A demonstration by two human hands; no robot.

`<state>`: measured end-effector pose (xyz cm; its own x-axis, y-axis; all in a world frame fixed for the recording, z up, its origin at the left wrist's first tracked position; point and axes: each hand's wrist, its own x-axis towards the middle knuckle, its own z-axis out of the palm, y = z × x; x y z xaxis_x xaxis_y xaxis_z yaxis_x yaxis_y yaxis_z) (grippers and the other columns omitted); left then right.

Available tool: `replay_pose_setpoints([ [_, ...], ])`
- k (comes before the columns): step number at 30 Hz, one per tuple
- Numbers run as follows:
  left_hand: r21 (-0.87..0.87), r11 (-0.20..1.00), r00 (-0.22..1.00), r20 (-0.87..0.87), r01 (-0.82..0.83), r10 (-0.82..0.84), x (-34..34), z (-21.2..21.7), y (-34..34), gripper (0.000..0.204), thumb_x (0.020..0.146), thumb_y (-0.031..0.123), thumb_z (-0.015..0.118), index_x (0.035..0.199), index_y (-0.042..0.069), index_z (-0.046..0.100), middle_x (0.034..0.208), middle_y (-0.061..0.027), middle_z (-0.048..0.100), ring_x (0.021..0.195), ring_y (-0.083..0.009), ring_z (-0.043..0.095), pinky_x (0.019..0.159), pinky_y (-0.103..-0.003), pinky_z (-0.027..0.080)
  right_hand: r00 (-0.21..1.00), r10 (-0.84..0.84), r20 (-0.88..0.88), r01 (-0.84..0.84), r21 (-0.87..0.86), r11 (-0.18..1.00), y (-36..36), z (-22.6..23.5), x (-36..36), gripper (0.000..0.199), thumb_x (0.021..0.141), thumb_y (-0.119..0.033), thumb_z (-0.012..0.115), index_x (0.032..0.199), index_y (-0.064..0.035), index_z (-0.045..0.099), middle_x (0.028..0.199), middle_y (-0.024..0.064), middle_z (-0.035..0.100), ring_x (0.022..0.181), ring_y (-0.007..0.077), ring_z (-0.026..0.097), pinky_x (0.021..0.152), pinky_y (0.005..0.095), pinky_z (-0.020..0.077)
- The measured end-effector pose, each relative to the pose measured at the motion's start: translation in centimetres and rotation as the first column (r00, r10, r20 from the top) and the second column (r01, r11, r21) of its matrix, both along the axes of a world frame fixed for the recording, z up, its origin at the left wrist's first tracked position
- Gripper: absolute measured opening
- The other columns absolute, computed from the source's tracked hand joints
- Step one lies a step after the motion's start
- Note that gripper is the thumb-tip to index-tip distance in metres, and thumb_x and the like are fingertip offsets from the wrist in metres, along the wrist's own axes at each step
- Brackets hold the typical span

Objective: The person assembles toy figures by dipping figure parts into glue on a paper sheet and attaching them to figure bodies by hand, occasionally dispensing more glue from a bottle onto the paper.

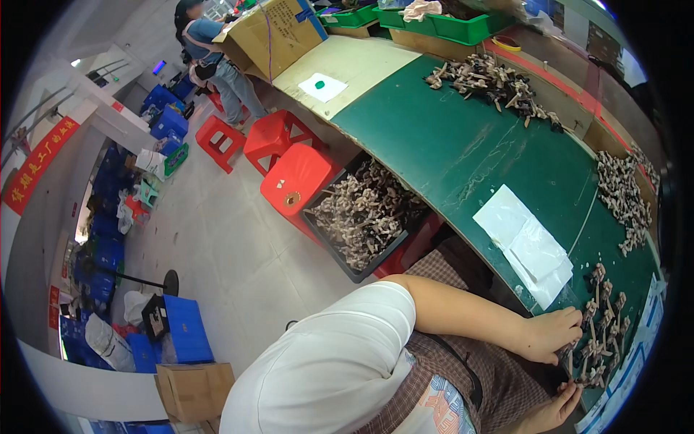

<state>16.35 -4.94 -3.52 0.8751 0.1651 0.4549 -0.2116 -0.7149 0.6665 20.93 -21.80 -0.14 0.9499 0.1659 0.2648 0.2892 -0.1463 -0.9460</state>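
Here, both grips (551,335) (557,414) half curled at figures (596,346), hold unclear, lettered red banner (37,165) afar

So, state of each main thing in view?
Left hand, fingers curled, grip unclear
Right hand, fingertips at the small pieces, grip unclear
Small pieces by the hands, loosely clustered
Black crate, heaped full
White sheets, lying flat, overlapping
Nearest red stool, upright
Upper cardboard box, contents not visible

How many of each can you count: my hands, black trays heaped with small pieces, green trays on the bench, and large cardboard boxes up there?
Left hand and right hand: 2
Black tray heaped with small pieces: 1
Green trays: 2
Large cardboard box: 1
Total: 6
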Motion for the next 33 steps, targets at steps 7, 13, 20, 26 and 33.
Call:
replay_pose_setpoints([
  [7,-0.563,0.764,0.946,0.118,0.315,-0.303,-4.3,1.4,0.4,0.065,0.060,0.010,0.083,0.113,0.000,0.048,0.111,-0.0154,0.048,0.095,-0.0287,0.057,0.080,-0.035,0.051,0.992,-0.094,-0.089,0.094,-0.011,0.996,-3.9,-4.5,3.6,0.030,0.097,-0.012,0.056,0.120,0.0066,0.057,0.108,0.0162,0.064,0.095,0.0195,0.063,0.085,0.0293,0.0523],
  [13,-0.800,0.587,0.943,-0.088,0.126,-0.322,-12.7,2.4,3.6,0.066,0.076,0.010,0.080,0.132,0.003,0.048,0.127,-0.0105,0.046,0.117,-0.0216,0.053,0.096,-0.034,0.050,0.911,0.396,0.114,-0.393,-0.049,0.918,4.1,0.1,0.4,0.013,0.087,0.007,0.060,0.099,0.0046,0.064,0.097,0.0087,0.060,0.084,0.0141,0.058,0.070,0.0240,0.0510],
  [20,-0.952,0.304,0.945,-0.073,0.029,-0.320,-16.5,0.4,5.5,0.066,0.076,-0.003,0.075,0.135,0.002,0.046,0.133,-0.0096,0.045,0.117,-0.0184,0.052,0.097,-0.033,0.046,0.671,0.589,0.451,-0.385,-0.468,0.796,13.5,2.7,-1.2,0.012,0.075,-0.005,0.073,0.085,-0.0031,0.069,0.080,0.0075,0.061,0.077,0.0242,0.058,0.066,0.0325,0.0457],
  [26,-0.936,0.344,0.978,-0.001,0.072,-0.209,-18.7,0.3,4.9,0.067,0.079,-0.006,0.071,0.137,0.001,0.040,0.134,-0.0099,0.047,0.122,-0.0212,0.050,0.103,-0.036,0.043,0.524,0.667,0.530,-0.261,-0.645,0.718,17.5,2.8,-1.9,0.010,0.078,-0.012,0.069,0.086,-0.0057,0.070,0.083,0.0106,0.057,0.079,0.0293,0.055,0.069,0.0397,0.0441],
  [33,-0.958,0.260,0.968,0.054,0.119,-0.244,-16.3,-0.5,4.1,0.062,0.073,-0.002,0.074,0.129,-0.002,0.046,0.118,-0.0092,0.047,0.108,-0.0189,0.057,0.092,-0.031,0.050,0.508,0.745,0.432,-0.248,-0.755,0.607,16.6,2.6,-0.2,0.009,0.084,-0.007,0.063,0.088,0.0011,0.063,0.083,0.0120,0.053,0.081,0.0298,0.053,0.071,0.0398,0.0422],
])
